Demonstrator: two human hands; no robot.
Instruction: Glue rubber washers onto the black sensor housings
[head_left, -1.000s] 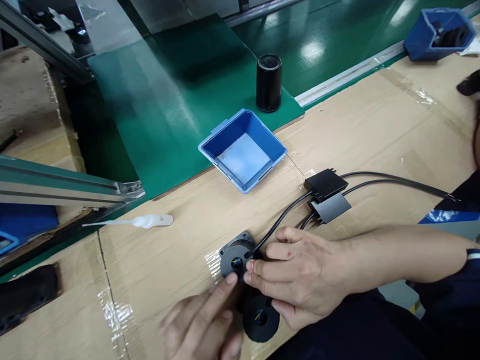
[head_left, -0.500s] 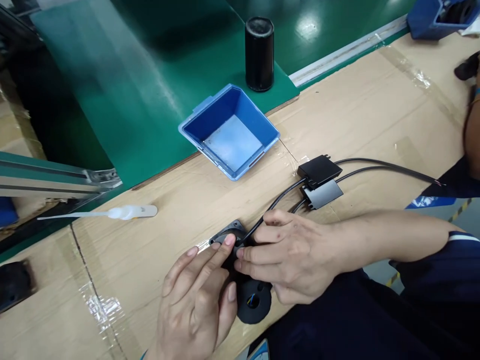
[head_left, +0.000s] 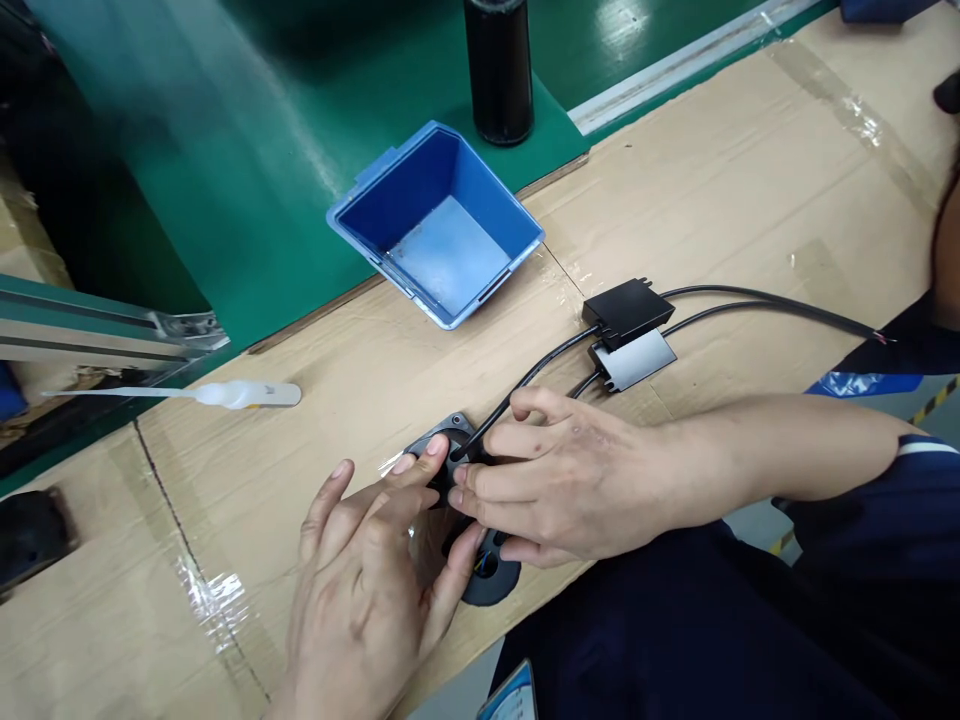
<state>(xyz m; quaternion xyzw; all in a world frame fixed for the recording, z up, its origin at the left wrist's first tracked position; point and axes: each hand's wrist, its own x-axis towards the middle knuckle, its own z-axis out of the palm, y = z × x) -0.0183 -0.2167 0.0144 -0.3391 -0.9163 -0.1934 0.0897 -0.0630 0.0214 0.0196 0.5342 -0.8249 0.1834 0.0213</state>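
Observation:
My left hand [head_left: 367,570] has its fingertips on a black housing [head_left: 455,421] with a square, screw-holed flange, and its thumb lies near a black round part [head_left: 493,590]. Coloured wires show in that round part's hole. My right hand [head_left: 562,480] pinches at the housing's other side, its fingertips next to where a black cable [head_left: 523,385] enters; the hands hide much of it. The cable leads to a black box module [head_left: 628,308]. A second module [head_left: 637,360], with a grey sheen, lies beside it, also cabled.
A blue bin [head_left: 450,255] stands beyond my hands, near a black cylinder [head_left: 501,75] on green matting. A white dropper bottle [head_left: 247,394] lies on the cardboard [head_left: 247,480] to the left. A black part [head_left: 34,535] is at the far left. Part of another person [head_left: 946,240] shows at the right edge.
The view has shifted, so most things sit higher and further left. My left thumb has moved up toward the right fingertips, and my left fingers are more spread. Both hands stay at the housing.

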